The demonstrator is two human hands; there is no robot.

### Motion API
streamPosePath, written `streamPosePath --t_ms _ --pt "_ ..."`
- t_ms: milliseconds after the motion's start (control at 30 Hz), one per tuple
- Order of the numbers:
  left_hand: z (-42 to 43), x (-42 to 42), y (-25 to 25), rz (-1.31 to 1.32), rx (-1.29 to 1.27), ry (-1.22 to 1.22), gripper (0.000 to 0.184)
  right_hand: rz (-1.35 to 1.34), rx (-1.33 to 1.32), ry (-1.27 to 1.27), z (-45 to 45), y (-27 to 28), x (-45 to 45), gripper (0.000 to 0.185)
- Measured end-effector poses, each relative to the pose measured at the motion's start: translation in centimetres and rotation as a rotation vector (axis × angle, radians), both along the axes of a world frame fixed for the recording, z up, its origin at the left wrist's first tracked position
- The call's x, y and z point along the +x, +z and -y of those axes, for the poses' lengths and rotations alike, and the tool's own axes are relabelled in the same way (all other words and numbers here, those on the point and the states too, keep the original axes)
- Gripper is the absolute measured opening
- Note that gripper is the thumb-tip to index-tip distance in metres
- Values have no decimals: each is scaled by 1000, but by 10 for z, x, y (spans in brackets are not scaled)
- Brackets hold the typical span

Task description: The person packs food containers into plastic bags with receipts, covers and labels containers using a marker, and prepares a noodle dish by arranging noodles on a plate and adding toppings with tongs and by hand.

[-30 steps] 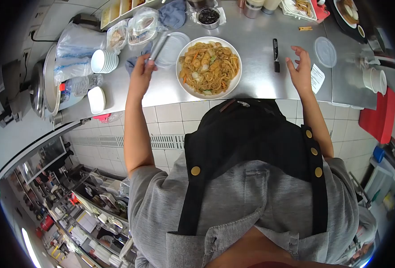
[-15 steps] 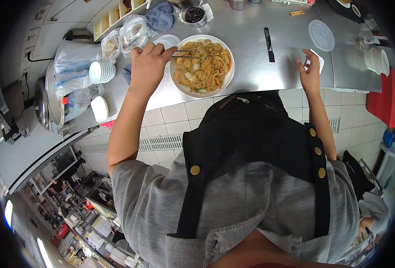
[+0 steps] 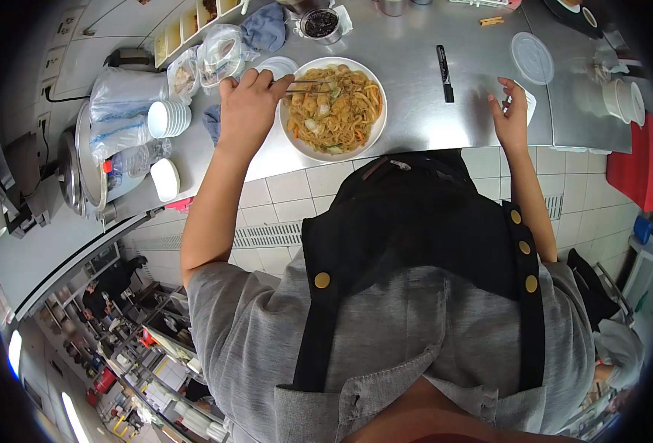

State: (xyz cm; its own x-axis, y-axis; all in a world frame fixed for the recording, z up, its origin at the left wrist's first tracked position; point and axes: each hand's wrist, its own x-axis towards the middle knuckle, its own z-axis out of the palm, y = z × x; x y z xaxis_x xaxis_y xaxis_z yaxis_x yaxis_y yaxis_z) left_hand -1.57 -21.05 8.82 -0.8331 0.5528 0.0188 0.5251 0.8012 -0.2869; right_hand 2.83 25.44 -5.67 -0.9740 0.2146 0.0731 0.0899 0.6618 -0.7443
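Observation:
Metal tongs [image 3: 308, 86] are in my left hand [image 3: 249, 103], fingers closed round them at the left rim of a white plate [image 3: 378, 136]. Their thin tips reach over the noodles [image 3: 341, 118], near a piece of green vegetable. The noodles are heaped on the plate with pale and orange pieces among them. My right hand [image 3: 513, 111] is at the right part of the steel counter, fingers apart and holding nothing, beside a white paper [image 3: 531, 105]. Between the plate and that hand lies a black marker [image 3: 444, 74].
Stacked white bowls [image 3: 168, 119], plastic bags [image 3: 127, 96] and a blue cloth [image 3: 264, 28] are left of the plate. Behind it stands a cup of dark contents [image 3: 320, 25]. A clear lid [image 3: 532, 57] and white containers [image 3: 622, 101] are at the right.
My left hand has moved right with the tongs, bringing them from beside the plate to over the noodles. The view has shifted slightly. Over the last half second both hands have barely moved.

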Motion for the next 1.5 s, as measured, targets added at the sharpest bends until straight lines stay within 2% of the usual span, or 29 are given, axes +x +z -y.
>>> streamPosePath --t_ms 267,333,367,433,500,567,633,700,767,967,1100,1133,1200,1267,1333,1367,1433,1500 --pt "8 -8 4 -105 -1 146 34 -15 10 5 -2 -6 -3 41" --pt "18 -18 9 -239 12 211 35 -28 -24 4 -2 -7 -4 42" --pt "26 -28 9 -259 11 207 35 -48 -27 0 -2 -8 -4 42" --pt "42 -56 7 -375 47 419 39 -42 13 -13 0 -10 -4 40" --pt "50 -88 8 -437 57 466 37 -79 30 5 5 -7 -7 41" --pt "58 -129 -3 -443 175 528 28 -105 56 29 10 -1 -7 41" --pt "58 -176 -13 -226 196 678 30 -102 29 39 20 6 -10 41" --pt "48 -210 -20 -66 285 733 35 -104 38 54 27 15 -11 41" --pt "37 -235 -27 39 303 787 32 -104 48 71 31 22 -12 41" --pt "20 -273 -39 136 373 864 31 -34 41 28 30 32 -5 44" --pt "30 -279 -47 128 411 817 33 19 39 31 37 38 -14 43" --pt "32 -272 -38 126 416 823 33 8 56 62 44 42 -19 43" --pt "39 -236 -14 -149 487 852 36 -41 84 155 60 51 -31 42" --pt "87 -195 -32 -203 553 876 39 -109 46 278 92 61 -47 41" --pt "131 -136 -53 -43 487 1118 37 -173 83 468 129 68 -63 42" --pt "151 -104 -74 15 470 1209 30 -195 112 575 151 71 -70 43" --pt "177 -35 -109 108 515 1261 27 -195 -11 778 203 83 -80 41" --pt "191 17 -143 111 403 1277 28 -202 -42 976 260 85 -87 34"
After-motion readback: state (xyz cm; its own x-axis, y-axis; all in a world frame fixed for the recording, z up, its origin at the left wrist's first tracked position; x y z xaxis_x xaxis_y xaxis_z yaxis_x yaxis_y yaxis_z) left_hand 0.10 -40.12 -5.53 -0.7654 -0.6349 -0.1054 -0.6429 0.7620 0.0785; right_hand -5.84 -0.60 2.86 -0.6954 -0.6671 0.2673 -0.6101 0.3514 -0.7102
